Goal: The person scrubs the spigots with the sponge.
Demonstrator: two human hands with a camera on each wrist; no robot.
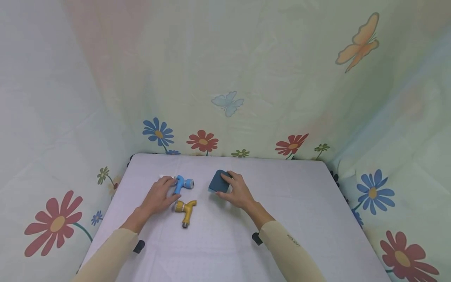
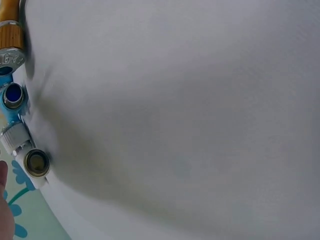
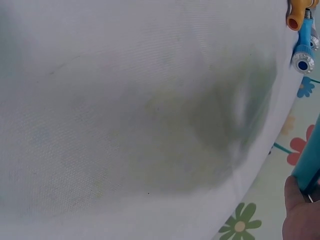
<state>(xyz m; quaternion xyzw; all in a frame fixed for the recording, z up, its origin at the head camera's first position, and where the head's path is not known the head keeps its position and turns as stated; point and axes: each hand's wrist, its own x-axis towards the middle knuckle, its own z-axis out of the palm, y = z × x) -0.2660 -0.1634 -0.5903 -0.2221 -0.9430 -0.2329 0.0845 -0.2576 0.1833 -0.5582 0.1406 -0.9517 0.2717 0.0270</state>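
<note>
in the head view, a yellow tap (image 1: 188, 213) lies just below the left hand (image 1: 158, 197), near its thumb, the closest thing in that hand's way. two beige sleeves (image 1: 107, 252) cross the near part of the table (image 1: 225, 250), each with a small black piece (image 1: 139, 246) by the cuff. the table has a pale cover; around it hangs a pale backdrop (image 1: 190, 78) printed with flowers (image 1: 57, 224) and butterflies (image 1: 358, 44). a blue tap (image 1: 179, 184) lies between the left hand's fingers and thumb; i cannot tell whether they grip it. the right hand (image 1: 237, 192) pinches a dark teal block (image 1: 216, 181) between thumb and fingers, to the right of the taps and well apart from them.

in the left wrist view, part of the yellow tap, the blue tap and a white tap (image 2: 36, 163) run down the left edge, the white one nearest the hand. pale cover fills most of the rest.

in the right wrist view, taps crowd the top right corner, near the table's edge. below, the block shows at the right border, above the hand holding it.
</note>
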